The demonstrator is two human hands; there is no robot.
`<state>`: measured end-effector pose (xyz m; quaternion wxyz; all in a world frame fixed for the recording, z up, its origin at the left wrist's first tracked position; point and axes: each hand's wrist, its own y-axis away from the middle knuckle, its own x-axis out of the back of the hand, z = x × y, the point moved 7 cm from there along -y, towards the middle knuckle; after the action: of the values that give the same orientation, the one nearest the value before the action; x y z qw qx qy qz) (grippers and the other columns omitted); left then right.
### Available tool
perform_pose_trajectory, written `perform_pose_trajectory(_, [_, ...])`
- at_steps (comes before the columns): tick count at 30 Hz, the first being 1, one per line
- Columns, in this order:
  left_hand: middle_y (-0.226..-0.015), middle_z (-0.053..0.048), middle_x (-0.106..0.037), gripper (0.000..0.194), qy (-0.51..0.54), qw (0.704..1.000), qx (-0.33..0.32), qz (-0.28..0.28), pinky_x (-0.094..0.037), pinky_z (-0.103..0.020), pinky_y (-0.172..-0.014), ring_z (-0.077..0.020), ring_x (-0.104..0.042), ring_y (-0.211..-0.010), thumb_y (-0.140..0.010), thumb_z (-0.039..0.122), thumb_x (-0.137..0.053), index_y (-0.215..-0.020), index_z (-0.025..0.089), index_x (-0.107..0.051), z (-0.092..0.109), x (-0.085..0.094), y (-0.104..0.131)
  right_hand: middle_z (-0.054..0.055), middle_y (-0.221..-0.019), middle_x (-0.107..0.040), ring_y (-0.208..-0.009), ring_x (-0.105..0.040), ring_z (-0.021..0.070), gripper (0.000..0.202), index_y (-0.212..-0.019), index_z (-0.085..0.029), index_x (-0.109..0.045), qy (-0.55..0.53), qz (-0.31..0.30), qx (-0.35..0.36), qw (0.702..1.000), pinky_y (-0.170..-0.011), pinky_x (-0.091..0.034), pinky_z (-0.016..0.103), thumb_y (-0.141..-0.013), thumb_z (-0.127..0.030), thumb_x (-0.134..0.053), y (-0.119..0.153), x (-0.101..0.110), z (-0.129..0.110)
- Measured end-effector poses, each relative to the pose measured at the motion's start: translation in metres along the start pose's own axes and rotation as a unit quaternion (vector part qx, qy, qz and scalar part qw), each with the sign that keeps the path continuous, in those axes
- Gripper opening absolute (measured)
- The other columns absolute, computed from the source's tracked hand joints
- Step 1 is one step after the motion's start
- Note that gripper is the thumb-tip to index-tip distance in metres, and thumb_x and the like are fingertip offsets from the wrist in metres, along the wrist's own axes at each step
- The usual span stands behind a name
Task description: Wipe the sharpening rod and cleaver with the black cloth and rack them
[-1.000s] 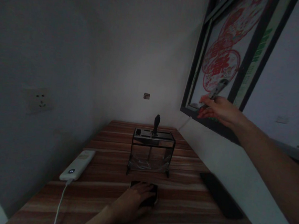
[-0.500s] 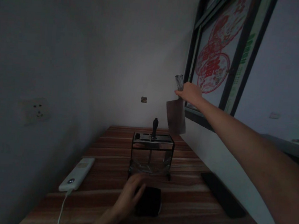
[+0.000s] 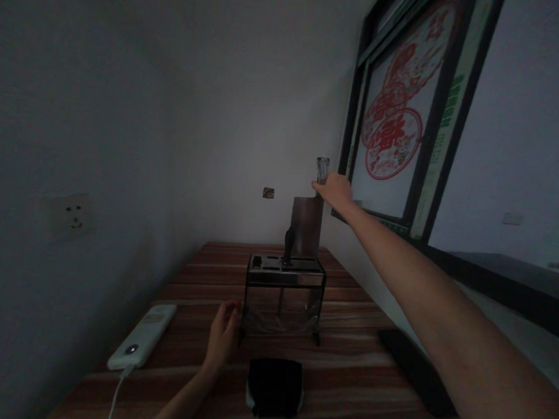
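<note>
My right hand [image 3: 336,191] is closed round the metal handle of a cleaver [image 3: 309,219]. The blade hangs down, broad side towards me, with its lower edge at the back of the knife rack [image 3: 284,278]; whether it is in a slot I cannot tell. In the rack's top stands another knife, its black handle [image 3: 288,244] upright before the cleaver blade. Close by the rack's left leg is my left hand [image 3: 224,326], its fingers loosely bent and holding nothing visible; contact with the rack is unclear.
On the striped wooden table [image 3: 344,376] a black folded item [image 3: 275,387] lies in front of the rack. A white power bank [image 3: 143,337] with a cable sits at left, a dark flat object [image 3: 416,370] at right. A window [image 3: 398,115] is on the right wall.
My right hand has brought the cleaver left, to the back of the rack's top. My left hand has left the black folded item and moved forward and left, beside the rack.
</note>
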<state>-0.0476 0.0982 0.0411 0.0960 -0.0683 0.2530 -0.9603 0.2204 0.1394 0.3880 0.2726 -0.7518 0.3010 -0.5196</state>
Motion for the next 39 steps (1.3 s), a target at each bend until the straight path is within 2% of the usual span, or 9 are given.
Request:
perform_pose_trajectory(4, [-0.085,-0.004,-0.061,0.026,0.006,1.000,0.000,-0.012,-0.045,-0.030,-0.074,-0.0193,-0.057,-0.081,-0.078,0.040,-0.047,-0.088,0.017,-0.055,0.004,-0.003,0.004,0.020,-0.097,-0.062,-0.098,-0.056,0.0277,0.047,-0.103,-0.003,-0.058,0.013,0.021,-0.017,1.000,-0.076,-0.046,0.036,-0.076,-0.042,-0.055,0.000,-0.001,0.004])
perform_pose_trajectory(25, [-0.086,-0.005,-0.061,0.025,0.026,0.999,0.003,-0.026,-0.045,-0.028,-0.074,-0.0179,-0.058,-0.081,-0.079,0.037,-0.045,-0.091,0.017,-0.054,-0.006,-0.005,0.003,0.020,-0.099,-0.062,-0.098,-0.057,0.0267,0.049,-0.101,-0.005,-0.059,0.027,0.005,-0.033,0.999,-0.077,-0.046,0.034,-0.076,-0.046,-0.054,0.003,-0.018,0.016])
perform_pose_trajectory(33, [-0.088,-0.005,-0.062,0.025,0.011,1.000,0.002,-0.022,-0.044,-0.030,-0.078,-0.0188,-0.058,-0.085,-0.078,0.038,-0.046,-0.090,0.018,-0.055,-0.012,-0.005,0.001,0.017,-0.095,-0.064,-0.092,-0.060,0.0266,0.049,-0.094,-0.008,-0.062,0.042,-0.025,-0.058,0.997,-0.073,-0.046,0.033,-0.072,-0.052,-0.055,0.017,-0.035,0.029])
perform_pose_trajectory(39, [-0.086,-0.004,-0.062,0.025,0.018,1.000,0.013,-0.019,-0.045,-0.028,-0.072,-0.0189,-0.058,-0.081,-0.076,0.040,-0.048,-0.088,0.019,-0.054,-0.010,-0.005,0.002,0.014,-0.085,-0.066,-0.082,-0.062,0.0247,0.042,-0.083,-0.012,-0.064,0.051,-0.059,-0.070,0.995,-0.063,-0.046,0.028,-0.070,-0.051,-0.055,0.051,-0.059,0.045])
